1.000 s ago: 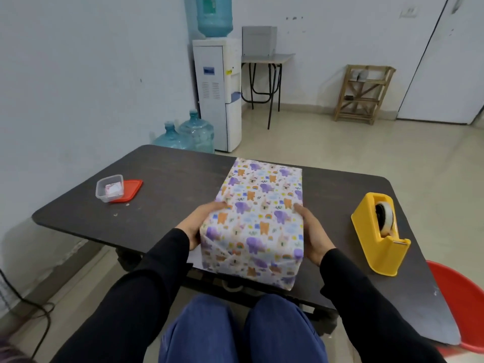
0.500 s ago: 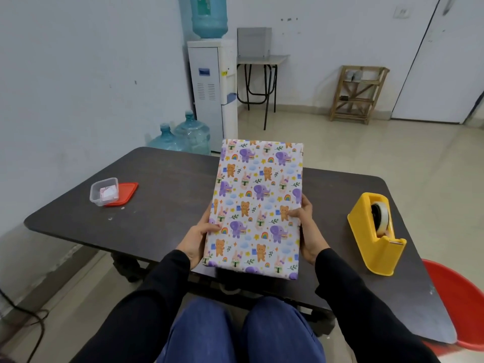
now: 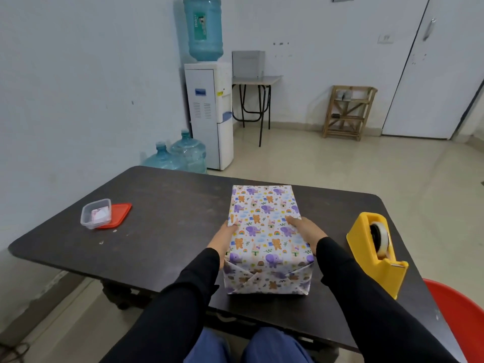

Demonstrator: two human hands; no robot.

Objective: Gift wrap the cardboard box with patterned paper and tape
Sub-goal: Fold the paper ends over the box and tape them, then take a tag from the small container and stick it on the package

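A person seated at a dark table (image 3: 170,218) holds a wrapped box (image 3: 267,239) from both sides; the box rests flat on the table, near the front edge, its folded end with triangular flaps facing the camera; the paper shows purple elephants, orange bears and rainbows. The left hand (image 3: 225,238) clasps the left side, thumb on top, the other fingers hidden behind the box; the right hand (image 3: 307,231) grips the right edge the same way. A yellow tape dispenser (image 3: 374,255) stands well to the right; a clear tub (image 3: 95,213) sits on its red lid (image 3: 121,213) at far left. Beyond, a cooler (image 3: 209,113) carries a blue bottle (image 3: 204,27); its label is too blurred to read.
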